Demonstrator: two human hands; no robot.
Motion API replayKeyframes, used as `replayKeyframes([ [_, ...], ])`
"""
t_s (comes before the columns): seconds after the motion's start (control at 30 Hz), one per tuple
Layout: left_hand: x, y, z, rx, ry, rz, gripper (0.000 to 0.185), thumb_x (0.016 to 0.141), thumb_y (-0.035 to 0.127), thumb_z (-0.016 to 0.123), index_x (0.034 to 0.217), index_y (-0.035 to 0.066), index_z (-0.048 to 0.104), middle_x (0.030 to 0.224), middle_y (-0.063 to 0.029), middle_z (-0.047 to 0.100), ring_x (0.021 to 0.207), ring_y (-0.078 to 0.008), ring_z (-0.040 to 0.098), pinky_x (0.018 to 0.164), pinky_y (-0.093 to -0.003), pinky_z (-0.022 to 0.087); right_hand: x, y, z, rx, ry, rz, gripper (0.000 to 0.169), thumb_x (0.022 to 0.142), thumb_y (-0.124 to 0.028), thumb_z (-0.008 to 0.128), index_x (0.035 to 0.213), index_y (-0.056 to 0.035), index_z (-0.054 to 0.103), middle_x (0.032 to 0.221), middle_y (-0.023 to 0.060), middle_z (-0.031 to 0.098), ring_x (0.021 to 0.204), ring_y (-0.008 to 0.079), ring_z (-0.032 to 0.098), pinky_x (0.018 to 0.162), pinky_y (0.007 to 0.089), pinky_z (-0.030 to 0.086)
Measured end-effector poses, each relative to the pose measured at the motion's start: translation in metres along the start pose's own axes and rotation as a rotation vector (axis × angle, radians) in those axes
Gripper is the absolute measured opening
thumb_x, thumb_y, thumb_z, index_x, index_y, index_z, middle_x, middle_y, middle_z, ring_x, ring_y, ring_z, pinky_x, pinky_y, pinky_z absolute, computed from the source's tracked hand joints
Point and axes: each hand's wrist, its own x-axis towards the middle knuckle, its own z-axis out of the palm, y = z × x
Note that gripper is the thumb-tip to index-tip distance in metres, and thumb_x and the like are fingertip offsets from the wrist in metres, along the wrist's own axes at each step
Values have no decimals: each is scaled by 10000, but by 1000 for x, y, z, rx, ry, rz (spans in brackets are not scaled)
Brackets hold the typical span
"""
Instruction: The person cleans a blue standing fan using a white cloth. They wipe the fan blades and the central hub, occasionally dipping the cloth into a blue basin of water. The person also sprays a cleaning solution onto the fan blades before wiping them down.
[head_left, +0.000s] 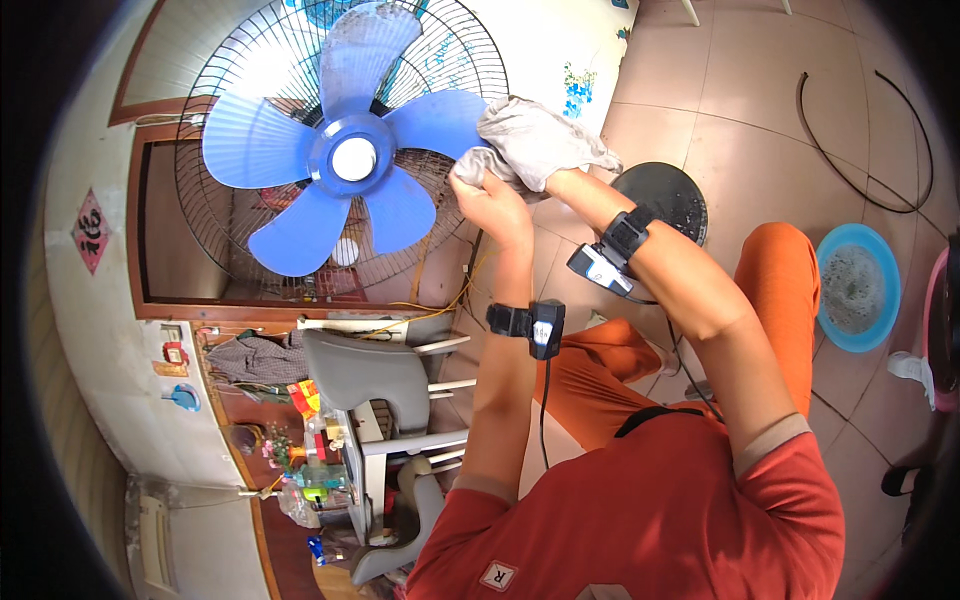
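A fan's blue five-blade plastic impeller (352, 157) with a pale centre cap faces me at the upper left, a dark wire guard (196, 225) behind it. My right hand (534, 142) is covered by a light grey cloth (551, 139) at the tip of the right-hand blade, so its fingers are hidden. Just below, my left hand (487, 202) grips a bunched part of the same cloth near the guard's rim. Both wrists wear black straps with small devices.
Right of my knee is a blue basin (890, 300) of sudsy water. A round black base (664, 199) lies beyond my right forearm. A black curved strip (817, 150) rests on the tiles. Grey chairs (360, 371) and a cluttered table (358, 480) stand left.
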Motion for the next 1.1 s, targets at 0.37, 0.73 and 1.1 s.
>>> replayKeyframes([
  [0.37,32,-15,-4,-545,-77,-249,185,944,5,479,1114,-32,541,1074,-89,618,943,-155,594,840,-276,475,-1,4,5,7,-55,68,275,894,-224,431,990,-85,648,1018,126,653,969,283,605,853,360,483],
  [0.73,29,-18,-5,-701,-180,-318,241,914,-52,499,1153,-36,523,1103,-94,608,988,-170,588,887,-285,464,-4,-26,-9,31,42,-7,274,869,-285,477,828,-78,652,865,126,636,787,262,604,740,362,478],
  [1.1,25,-7,-7,-760,-165,-343,275,910,-46,507,1184,-45,490,1105,-95,588,994,-165,576,900,-287,452,38,-10,-7,156,132,10,232,866,-236,491,805,-55,624,734,140,600,659,278,572,618,384,466],
])
